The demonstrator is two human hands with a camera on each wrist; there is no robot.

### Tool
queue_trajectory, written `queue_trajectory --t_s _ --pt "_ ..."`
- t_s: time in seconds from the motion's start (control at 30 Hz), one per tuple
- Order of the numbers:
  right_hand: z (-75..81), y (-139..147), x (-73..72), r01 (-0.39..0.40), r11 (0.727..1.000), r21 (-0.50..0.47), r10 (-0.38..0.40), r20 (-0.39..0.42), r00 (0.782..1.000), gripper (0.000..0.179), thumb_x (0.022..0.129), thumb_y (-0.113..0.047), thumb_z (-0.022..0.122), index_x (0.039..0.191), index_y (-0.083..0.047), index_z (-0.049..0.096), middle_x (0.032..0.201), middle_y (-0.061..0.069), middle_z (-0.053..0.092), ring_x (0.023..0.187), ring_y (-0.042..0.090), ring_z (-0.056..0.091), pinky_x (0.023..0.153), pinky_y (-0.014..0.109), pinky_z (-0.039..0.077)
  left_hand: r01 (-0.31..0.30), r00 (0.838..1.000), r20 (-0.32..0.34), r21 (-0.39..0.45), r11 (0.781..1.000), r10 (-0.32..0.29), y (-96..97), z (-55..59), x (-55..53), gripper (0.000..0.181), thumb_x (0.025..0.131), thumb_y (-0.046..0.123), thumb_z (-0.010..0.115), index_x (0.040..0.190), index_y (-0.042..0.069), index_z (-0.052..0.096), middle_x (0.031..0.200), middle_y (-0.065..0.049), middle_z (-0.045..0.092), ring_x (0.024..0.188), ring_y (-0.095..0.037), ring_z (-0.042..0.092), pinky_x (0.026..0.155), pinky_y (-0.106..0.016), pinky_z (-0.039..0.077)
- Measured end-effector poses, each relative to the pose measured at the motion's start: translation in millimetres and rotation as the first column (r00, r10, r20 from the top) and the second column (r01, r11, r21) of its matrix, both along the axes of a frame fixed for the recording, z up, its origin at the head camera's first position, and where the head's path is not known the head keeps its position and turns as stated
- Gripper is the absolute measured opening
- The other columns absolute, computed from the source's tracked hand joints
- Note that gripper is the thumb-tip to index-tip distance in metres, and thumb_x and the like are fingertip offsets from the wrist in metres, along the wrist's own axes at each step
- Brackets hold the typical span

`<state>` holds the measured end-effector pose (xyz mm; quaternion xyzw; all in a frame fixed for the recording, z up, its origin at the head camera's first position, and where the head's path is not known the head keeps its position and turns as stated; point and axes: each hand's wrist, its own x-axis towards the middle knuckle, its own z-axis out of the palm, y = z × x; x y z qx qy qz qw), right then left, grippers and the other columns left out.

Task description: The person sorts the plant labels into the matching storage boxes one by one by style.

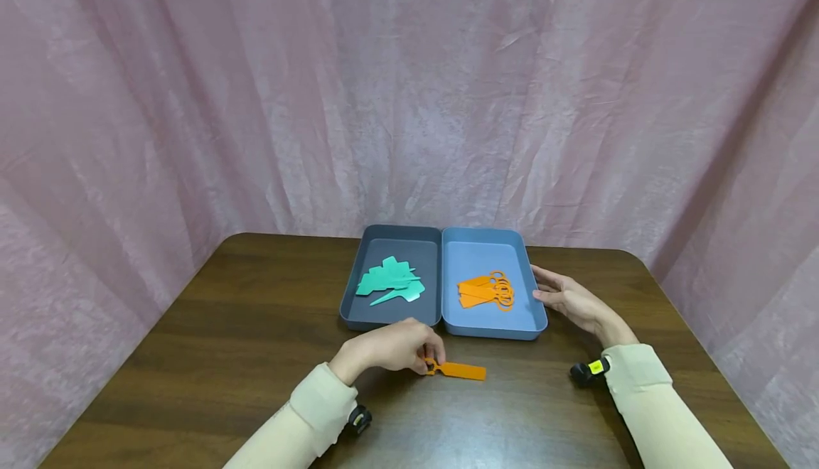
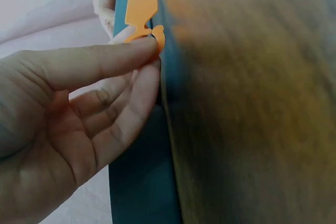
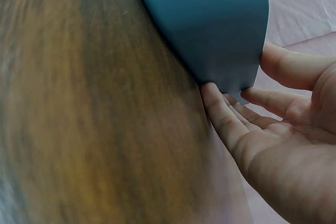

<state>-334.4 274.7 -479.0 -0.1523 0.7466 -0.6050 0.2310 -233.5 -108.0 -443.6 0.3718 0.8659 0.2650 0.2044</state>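
Note:
My left hand pinches the ring end of a flat orange plant tag between thumb and fingers, in front of the trays. In the left wrist view the tag's blade points away from the thumb. With its fingers fairly straight, my right hand touches the outer right wall of the light blue tray. In the right wrist view the fingertips rest low against that wall, the thumb near its rim. Several orange ring-ended tags lie fanned inside this tray.
Left of the blue tray, side against side, stands a dark grey tray. Several green T-shaped plant labels lie piled in it. Both trays stand near the back of the brown wooden table, before a pink curtain.

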Motion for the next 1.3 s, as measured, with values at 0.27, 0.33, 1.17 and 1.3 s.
queue_trajectory --t_s 0.27,0.33,1.17,1.3 --pt "0.1 -2.6 -0.9 0.011 1.000 -0.005 -0.011 0.012 1.000 0.075 0.107 -0.006 0.054 0.165 0.001 0.008 0.171 0.026 0.008 0.154 0.048 0.016 0.098 0.015 0.046 -0.087 0.978 0.199 0.141 0.986 0.058 -5.1 -1.2 -4.4 0.020 0.092 -0.007 0.074 0.104 0.009 0.079 0.085 0.002 0.076 0.075 -0.006 0.068 0.069 -0.022 0.057" --pt "0.3 -2.5 -0.4 0.012 1.000 -0.004 -0.012 0.011 1.000 0.075 0.107 -0.005 0.054 0.165 0.002 0.008 0.170 0.027 0.008 0.154 0.048 0.016 0.097 0.015 0.046 -0.116 0.972 0.222 0.144 0.983 0.082 -5.1 -1.3 -4.5 0.019 0.093 -0.005 0.073 0.104 0.008 0.079 0.085 0.002 0.076 0.073 -0.008 0.070 0.068 -0.024 0.059" --pt "2.6 -1.1 1.4 0.010 1.000 0.011 -0.010 0.010 1.000 0.075 0.107 -0.006 0.053 0.165 0.002 0.007 0.170 0.028 0.009 0.155 0.049 0.014 0.099 0.015 0.045 -0.136 0.977 0.196 0.302 0.944 0.078 -3.3 8.8 -6.7 0.017 0.104 0.008 0.064 0.115 0.012 0.076 0.096 -0.002 0.076 0.084 -0.030 0.072 0.074 -0.040 0.062" --pt "2.9 -0.9 1.3 0.011 1.000 0.006 -0.011 0.005 1.000 0.075 0.107 -0.006 0.054 0.165 0.002 0.007 0.170 0.028 0.009 0.155 0.048 0.016 0.099 0.015 0.045 -0.143 0.977 0.196 0.327 0.934 0.081 -3.6 11.0 -7.4 0.017 0.104 0.009 0.064 0.116 0.012 0.075 0.097 -0.001 0.076 0.086 -0.034 0.072 0.074 -0.037 0.062"
